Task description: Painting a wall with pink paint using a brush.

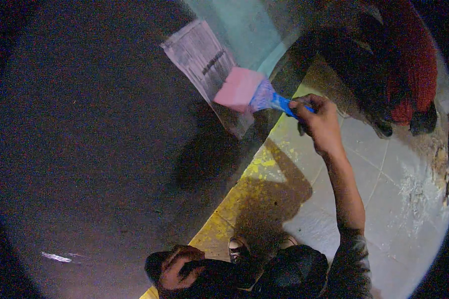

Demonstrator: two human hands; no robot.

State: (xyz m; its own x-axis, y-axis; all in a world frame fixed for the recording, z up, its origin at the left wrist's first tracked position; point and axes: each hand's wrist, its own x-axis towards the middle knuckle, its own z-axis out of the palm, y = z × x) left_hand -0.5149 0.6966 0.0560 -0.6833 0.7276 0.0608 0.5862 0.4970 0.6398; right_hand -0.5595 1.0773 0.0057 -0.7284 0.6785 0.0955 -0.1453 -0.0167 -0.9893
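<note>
My right hand [318,119] is closed round the blue handle of a hand brush [243,89], held out over the edge between dark pavement and walkway. The brush has a fan-shaped blue section and a broad pink end. Behind that end lies a pale lilac, streaked rectangular panel [197,55]; whether the brush touches it I cannot tell. Low in the view, my left hand [183,267] is near my dark-clothed legs with its fingers curled. A black shape [156,264] lies against it, too dark to name.
A kerb with worn yellow paint [254,172] runs diagonally between the dark pavement [100,144] and the grey tiled walkway [356,164]. At the upper right stands a person in dark clothing with a red garment [409,74]. A pale teal surface [244,30] is at the top.
</note>
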